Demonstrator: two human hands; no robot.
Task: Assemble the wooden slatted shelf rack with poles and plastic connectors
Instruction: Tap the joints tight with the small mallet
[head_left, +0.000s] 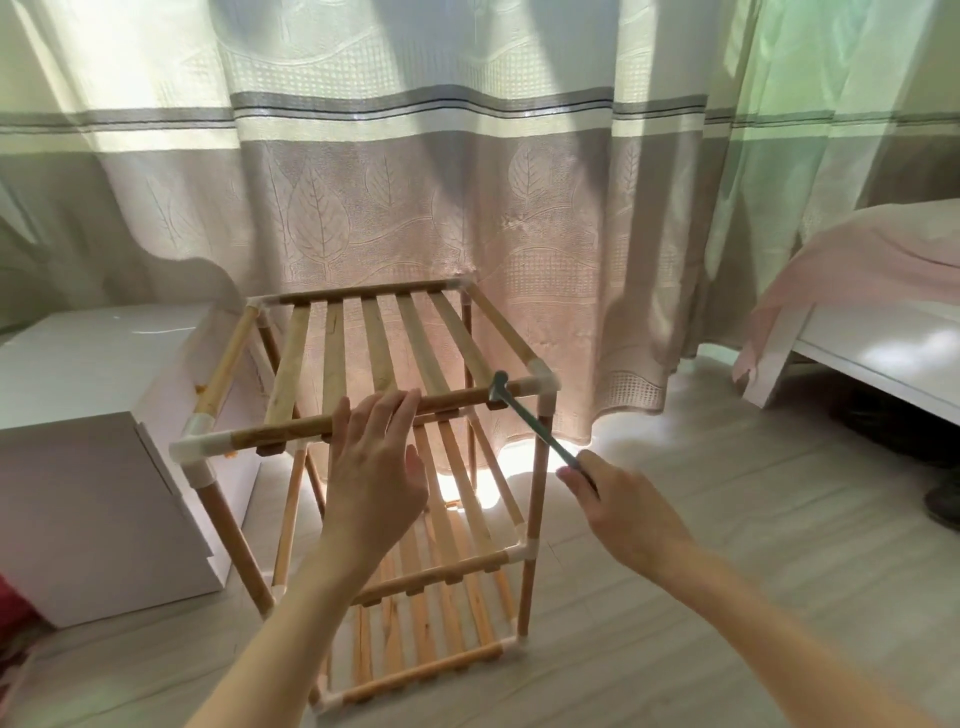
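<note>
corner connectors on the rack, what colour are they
White, or a pale see-through plastic; the connectors show best in the head view, against the brown wooden poles.

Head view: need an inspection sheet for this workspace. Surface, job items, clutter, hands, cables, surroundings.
Surface: pale wood-look floor, sunlit patches.
Job's things: wooden slatted rack upright with three shelf levels; white plastic connectors at the corners, near-right top one just beyond the hammer head.
Clutter: white box left of the rack; red item at the left edge, unclear.
Hands: left hand open, fingers resting on the top front pole; right hand has its grip on a small hammer, head by the pole's right end.
Cables: nothing seen.
Surroundings: leaf-pattern curtain behind; white bed frame with pink cover right.
</note>
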